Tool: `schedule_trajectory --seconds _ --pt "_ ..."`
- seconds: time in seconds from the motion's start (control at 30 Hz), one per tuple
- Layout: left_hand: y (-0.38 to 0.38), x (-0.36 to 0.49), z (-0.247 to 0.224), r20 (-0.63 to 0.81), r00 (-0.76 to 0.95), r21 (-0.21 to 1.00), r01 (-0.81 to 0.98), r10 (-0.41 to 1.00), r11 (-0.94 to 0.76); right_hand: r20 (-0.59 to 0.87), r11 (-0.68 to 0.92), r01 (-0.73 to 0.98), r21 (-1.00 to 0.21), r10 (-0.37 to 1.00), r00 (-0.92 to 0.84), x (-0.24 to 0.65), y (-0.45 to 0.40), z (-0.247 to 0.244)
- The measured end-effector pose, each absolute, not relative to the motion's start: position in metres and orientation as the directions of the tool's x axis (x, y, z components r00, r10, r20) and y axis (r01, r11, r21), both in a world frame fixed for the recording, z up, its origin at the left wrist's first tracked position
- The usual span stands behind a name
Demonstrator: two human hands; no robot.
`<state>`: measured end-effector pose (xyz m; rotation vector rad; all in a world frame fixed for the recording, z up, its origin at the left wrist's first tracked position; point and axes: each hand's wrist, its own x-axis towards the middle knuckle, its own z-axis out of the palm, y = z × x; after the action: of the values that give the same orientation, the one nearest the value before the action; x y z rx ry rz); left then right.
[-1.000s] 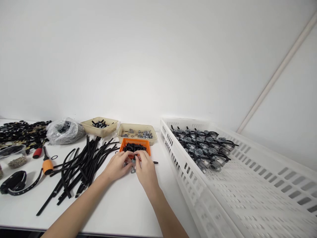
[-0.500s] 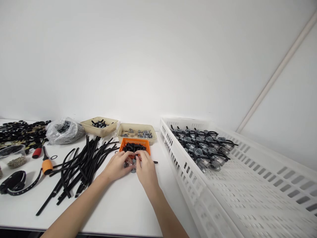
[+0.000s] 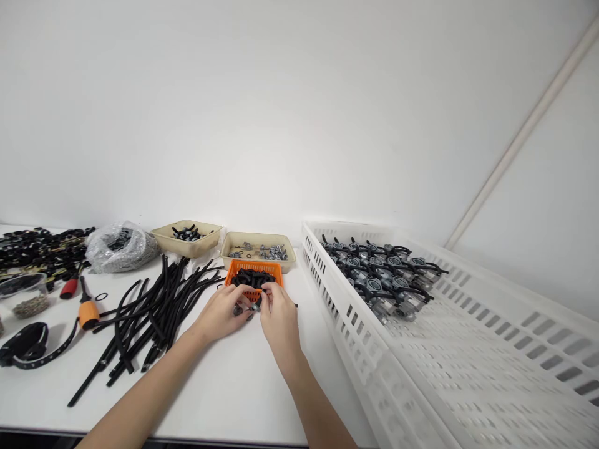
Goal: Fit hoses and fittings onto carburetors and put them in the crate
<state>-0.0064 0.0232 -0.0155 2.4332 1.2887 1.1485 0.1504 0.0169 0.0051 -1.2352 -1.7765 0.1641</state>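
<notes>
Our fingertips meet in a narrow pinch on a small metal fitting (image 3: 255,306), mostly hidden between our left hand (image 3: 221,313) and right hand (image 3: 281,325), just in front of an orange plastic basket (image 3: 253,265) heaped with black rubber rings (image 3: 251,279). A part this small calls for low wrists and steady fingertips, kept close above the tabletop. At the far side, a cream tray of metal fittings (image 3: 258,244) sits beside a second cream tray (image 3: 186,239). To our left lie black rubber hoses (image 3: 159,312), an orange-handled screwdriver (image 3: 88,315) and a plastic bag of grey parts (image 3: 121,249). To our right, a white perforated crate (image 3: 349,312) holds rows of grey valve bodies with black hoses (image 3: 379,274). A white table (image 3: 196,411) carries it all, against a white wall (image 3: 281,125).
</notes>
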Motion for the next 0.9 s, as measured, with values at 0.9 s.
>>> schedule_trajectory --seconds 0.9 --pt "0.0263 -0.0072 -0.0198 0.644 0.161 0.603 0.495 0.748 -0.626 0.525 0.416 0.417 -0.808 0.830 0.189 0.1556 0.0254 0.0051"
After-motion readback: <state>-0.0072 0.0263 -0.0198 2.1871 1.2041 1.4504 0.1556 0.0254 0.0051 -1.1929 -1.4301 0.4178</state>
